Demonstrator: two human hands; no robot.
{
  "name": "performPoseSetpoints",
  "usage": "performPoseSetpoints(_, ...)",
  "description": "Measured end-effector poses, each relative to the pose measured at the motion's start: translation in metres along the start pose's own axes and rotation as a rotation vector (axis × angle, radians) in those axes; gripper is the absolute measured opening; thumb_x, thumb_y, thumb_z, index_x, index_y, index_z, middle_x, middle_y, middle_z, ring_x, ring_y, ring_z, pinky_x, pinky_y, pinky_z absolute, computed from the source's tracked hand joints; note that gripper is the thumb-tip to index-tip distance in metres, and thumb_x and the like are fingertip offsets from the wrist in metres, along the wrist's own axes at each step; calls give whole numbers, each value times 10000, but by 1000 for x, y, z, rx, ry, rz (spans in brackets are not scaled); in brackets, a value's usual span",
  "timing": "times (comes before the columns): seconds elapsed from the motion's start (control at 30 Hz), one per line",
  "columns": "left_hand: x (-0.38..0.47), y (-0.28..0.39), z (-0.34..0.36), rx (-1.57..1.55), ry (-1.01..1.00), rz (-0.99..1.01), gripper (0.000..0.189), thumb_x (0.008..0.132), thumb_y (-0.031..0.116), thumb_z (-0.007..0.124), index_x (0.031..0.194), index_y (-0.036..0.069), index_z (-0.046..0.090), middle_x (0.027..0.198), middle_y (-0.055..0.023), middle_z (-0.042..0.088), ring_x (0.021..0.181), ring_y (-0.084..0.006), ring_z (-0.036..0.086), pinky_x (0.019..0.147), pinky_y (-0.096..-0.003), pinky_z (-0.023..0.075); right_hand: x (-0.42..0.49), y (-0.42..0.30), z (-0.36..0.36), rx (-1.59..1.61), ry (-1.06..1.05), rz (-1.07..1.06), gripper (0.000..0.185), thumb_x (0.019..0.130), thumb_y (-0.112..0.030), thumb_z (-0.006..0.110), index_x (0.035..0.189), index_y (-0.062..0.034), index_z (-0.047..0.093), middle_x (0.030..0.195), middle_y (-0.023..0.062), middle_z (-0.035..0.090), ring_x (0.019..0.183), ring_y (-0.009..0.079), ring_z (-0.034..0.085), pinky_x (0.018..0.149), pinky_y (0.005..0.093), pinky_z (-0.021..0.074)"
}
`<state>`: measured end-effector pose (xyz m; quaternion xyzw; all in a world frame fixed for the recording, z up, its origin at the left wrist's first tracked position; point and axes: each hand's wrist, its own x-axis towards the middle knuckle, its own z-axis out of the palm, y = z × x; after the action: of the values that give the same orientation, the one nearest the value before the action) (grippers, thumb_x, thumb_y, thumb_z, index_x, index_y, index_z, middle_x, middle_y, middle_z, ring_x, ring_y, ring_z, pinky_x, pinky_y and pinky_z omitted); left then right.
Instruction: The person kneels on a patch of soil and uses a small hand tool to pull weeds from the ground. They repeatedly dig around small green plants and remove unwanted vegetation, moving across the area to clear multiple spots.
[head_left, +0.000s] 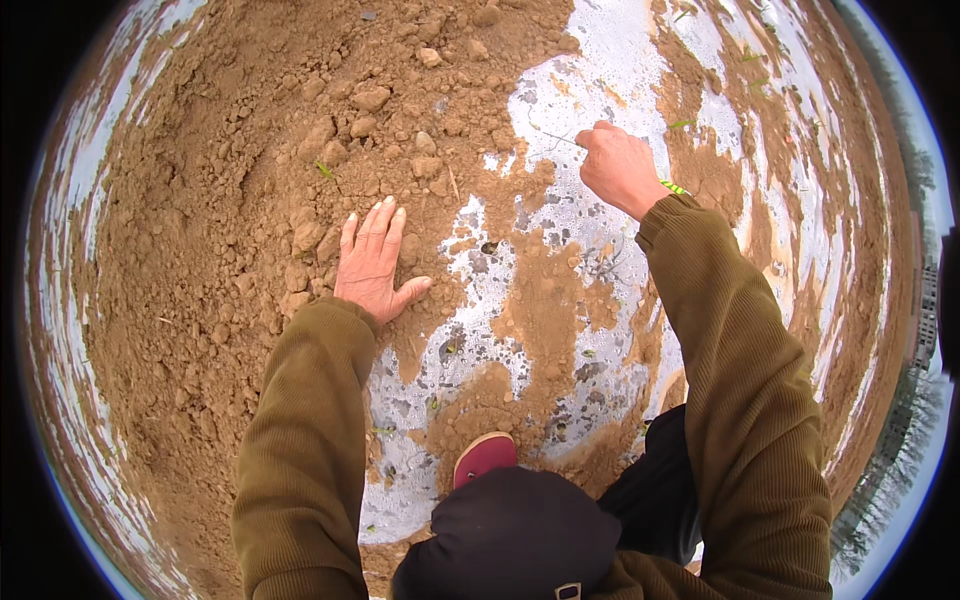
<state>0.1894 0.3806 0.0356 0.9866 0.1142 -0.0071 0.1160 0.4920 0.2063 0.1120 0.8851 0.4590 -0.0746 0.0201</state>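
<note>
My left hand (375, 262) lies palm down on the crumbly brown soil (300, 187), its fingers spread, just left of a strip of plastic mulch film (480, 289). Over the film's upper part, my right hand (619, 165) is closed with a thin wire or stalk (555, 136) sticking out from its fingertips to the left. The film is whitish, beaded with droplets and partly covered by soil. A dark hole (490, 247) shows in it between my hands. Small green seedlings (451, 348) show at holes nearer to me.
Clods and small stones (371, 99) lie on the soil beyond my left hand. My red shoe (487, 456) is on the soil-covered film below. More film strips (802, 187) run along the right and the far left. Trees and a building (928, 300) stand at the right horizon.
</note>
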Motion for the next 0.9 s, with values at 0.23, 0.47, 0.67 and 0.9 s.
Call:
performPoseSetpoints(0.23, -2, -1, 6, 5, 76, -1, 859, 836, 527, 608, 1454, 24, 286, 1507, -175, 281, 1407, -312, 261, 1164, -493, 135, 22, 1, 14, 20, 53, -2, 184, 731, -98, 568, 804, 34, 675, 939, 231, 649, 804, 375, 661, 710, 462, 523)
performPoseSetpoints(0.47, -1, 1, 8, 15, 100, -16, 835, 837, 502, 623, 1449, 34, 300, 1504, -165, 294, 1393, -307, 289, 1157, -496, 157, 28, -32, 10, 115, 50, 117, 173, 745, -82, 572, 844, 30, 662, 941, 233, 616, 824, 376, 648, 718, 468, 519)
performPoseSetpoints(0.67, 0, 3, 8, -27, 134, -17, 819, 810, 415, 664, 1439, 26, 312, 1499, -176, 299, 1383, -329, 300, 1152, -496, 163, 10, -67, 32, 145, 44, 170, 184, 763, -57, 624, 902, 60, 655, 1010, 263, 570, 709, 351, 666, 634, 435, 544)
performPoseSetpoints(0.9, -1, 3, 9, -20, 129, -15, 816, 805, 405, 668, 1436, 25, 316, 1506, -168, 293, 1384, -323, 298, 1152, -498, 159, 3, -59, 50, 236, 45, 181, 178, 766, -37, 603, 914, 59, 626, 996, 248, 554, 769, 380, 646, 696, 454, 530)
